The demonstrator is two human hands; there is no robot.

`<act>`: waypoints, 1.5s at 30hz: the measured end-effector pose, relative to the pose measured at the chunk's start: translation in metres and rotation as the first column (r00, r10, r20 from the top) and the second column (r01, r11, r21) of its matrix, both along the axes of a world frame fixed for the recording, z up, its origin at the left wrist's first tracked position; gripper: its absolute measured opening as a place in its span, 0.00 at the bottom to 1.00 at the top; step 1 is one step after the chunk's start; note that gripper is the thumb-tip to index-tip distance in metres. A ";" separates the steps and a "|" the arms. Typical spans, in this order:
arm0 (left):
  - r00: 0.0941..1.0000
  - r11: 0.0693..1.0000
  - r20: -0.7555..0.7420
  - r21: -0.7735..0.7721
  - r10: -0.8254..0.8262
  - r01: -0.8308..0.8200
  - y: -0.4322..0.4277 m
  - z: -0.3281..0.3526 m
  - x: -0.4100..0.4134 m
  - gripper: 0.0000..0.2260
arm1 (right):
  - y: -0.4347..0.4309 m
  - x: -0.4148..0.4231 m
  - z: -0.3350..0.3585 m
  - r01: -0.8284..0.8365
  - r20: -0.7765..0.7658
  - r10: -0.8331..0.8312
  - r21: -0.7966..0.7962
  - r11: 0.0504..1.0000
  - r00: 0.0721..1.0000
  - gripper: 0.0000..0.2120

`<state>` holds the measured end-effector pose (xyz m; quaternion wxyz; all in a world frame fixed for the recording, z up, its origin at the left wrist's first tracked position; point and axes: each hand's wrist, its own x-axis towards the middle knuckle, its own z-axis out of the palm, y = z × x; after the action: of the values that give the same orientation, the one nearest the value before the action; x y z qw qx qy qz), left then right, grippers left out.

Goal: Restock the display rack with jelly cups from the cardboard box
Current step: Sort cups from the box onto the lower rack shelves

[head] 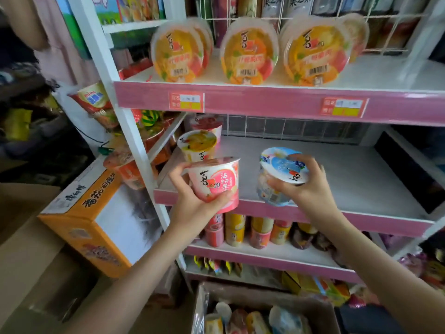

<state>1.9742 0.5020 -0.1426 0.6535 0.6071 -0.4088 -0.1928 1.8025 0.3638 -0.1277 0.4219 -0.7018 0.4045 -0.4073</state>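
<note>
The pink jelly cup [214,182] is gripped around its side wall by the left hand [192,203]. The fingers [179,168] are curled around the cup's left side and the thumb is pressed against its lower front. The cup is held upright, just in front of the left end of the middle shelf [349,174] of the display rack [265,102].

The blue jelly cup [281,174] is grasped at its rim by the right hand [310,186]. It is tilted so that its lid faces the camera, and it is held over the front edge of the same shelf. The two cups are near each other but apart.

A yellow cup [198,143] stands at the rear left of the middle shelf, with a red cup [208,122] behind it. Flat fruit cups [249,51] are stood on edge in rows on the upper shelf. Smaller cups [240,230] are lined up on the lower shelf.

The cardboard box [265,300] is open below the rack and holds further boxed cups [255,319]. An orange carton [96,225] lies to the left of the rack.
</note>
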 end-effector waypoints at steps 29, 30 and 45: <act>0.946 0.982 0.317 -0.187 0.069 -0.009 -0.082 -0.058 0.070 0.38 | -0.142 0.173 -0.039 -0.064 -0.233 0.032 -0.131 0.989 0.972 0.32; 0.940 0.980 0.334 -0.201 0.068 0.000 -0.082 -0.059 0.067 0.38 | -0.136 0.163 -0.037 -0.074 -0.220 0.044 -0.133 0.988 0.975 0.34; 0.774 0.999 0.631 0.037 -0.048 0.032 -0.107 -0.036 0.068 0.33 | -0.097 0.099 -0.052 -0.545 0.183 0.517 0.167 0.822 0.836 0.32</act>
<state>2.0417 0.3947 -0.1782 0.4669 0.6357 -0.6147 0.0031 1.9015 0.2670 -0.1796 0.6165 -0.7094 0.2058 -0.2726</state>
